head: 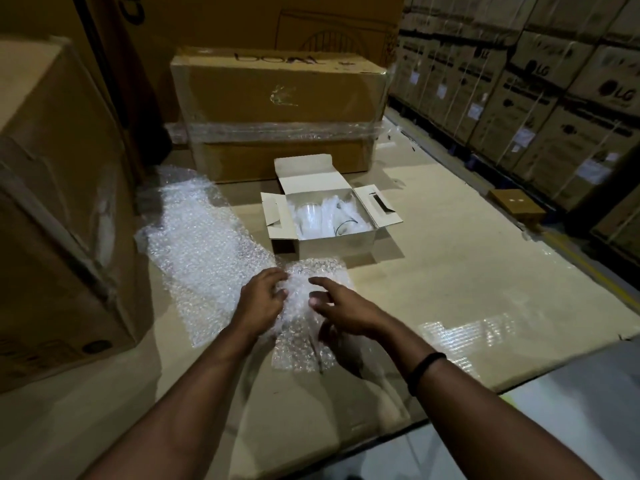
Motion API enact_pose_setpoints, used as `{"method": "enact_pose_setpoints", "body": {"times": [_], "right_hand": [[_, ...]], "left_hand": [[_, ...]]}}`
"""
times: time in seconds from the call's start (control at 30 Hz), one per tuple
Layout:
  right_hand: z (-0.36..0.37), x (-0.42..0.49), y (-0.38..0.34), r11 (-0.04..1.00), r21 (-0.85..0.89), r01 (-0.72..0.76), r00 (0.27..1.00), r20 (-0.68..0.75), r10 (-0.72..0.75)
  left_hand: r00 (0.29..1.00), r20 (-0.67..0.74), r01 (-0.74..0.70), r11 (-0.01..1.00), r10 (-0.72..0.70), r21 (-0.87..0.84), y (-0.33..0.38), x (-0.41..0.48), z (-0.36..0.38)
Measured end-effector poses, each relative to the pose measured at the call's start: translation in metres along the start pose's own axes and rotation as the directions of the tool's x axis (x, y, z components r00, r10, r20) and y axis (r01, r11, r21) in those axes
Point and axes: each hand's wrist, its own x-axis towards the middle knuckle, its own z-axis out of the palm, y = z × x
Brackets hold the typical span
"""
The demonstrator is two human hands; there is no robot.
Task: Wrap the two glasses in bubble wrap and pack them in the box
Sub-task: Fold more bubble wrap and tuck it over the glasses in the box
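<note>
A small white box stands open on the cardboard-covered surface, flaps spread. Inside it lies a clear glass among bubble wrap, with a dark curved rim showing beside it. Nearer to me a bubble-wrap bundle lies between my hands; I cannot tell what it holds. My left hand grips the bundle's left side with curled fingers. My right hand holds its right side, thumb on top, index finger stretched out over it, lower fingers showing through the wrap. A large loose sheet of bubble wrap spreads to the left.
A big taped carton stands right behind the white box. Another large carton walls off the left. Stacked cartons line the right side. A small brown box sits at the far right. The cardboard surface extends to the right.
</note>
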Motion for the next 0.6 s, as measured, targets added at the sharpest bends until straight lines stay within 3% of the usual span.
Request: {"method": "enact_pose_setpoints", "body": {"times": [0.07,0.1,0.17,0.2,0.27,0.33,0.47,0.6], "right_hand": [[0.001,-0.002,0.005,0.984,0.152,0.097,0.981,-0.181,-0.069],[-0.001,-0.004,0.007,0.987,0.117,0.114,0.939,-0.336,-0.069],[-0.007,-0.006,0.016,0.993,-0.111,-0.034,0.818,-0.574,-0.036],[-0.009,-0.009,0.020,0.962,-0.218,-0.162,0.791,-0.611,-0.005],[-0.009,-0.013,0.029,0.857,-0.348,-0.381,0.814,-0.565,0.132],[-0.006,-0.013,0.032,0.777,-0.393,-0.492,0.828,-0.488,0.277],[-0.012,-0.001,0.037,0.796,-0.313,-0.517,0.827,-0.421,0.372],[-0.032,0.004,0.032,0.872,-0.210,-0.442,0.829,-0.468,0.307]], "left_hand": [[0.998,0.055,0.006,0.996,-0.011,0.089,0.001,0.001,-0.003],[0.998,0.068,0.001,0.992,-0.010,0.126,0.000,0.001,-0.003],[0.999,0.050,-0.021,0.990,0.015,0.137,0.001,0.000,-0.002],[0.999,0.019,-0.033,0.993,0.031,0.112,0.001,-0.001,-0.001],[0.998,-0.057,-0.024,1.000,0.025,0.012,0.004,-0.004,0.000],[0.995,-0.100,-0.008,0.999,0.005,-0.035,0.007,-0.007,-0.001],[0.976,-0.165,-0.121,0.986,0.139,0.115,0.007,-0.009,-0.004],[0.974,-0.222,0.121,0.944,-0.053,0.307,0.012,-0.006,-0.008]]}}
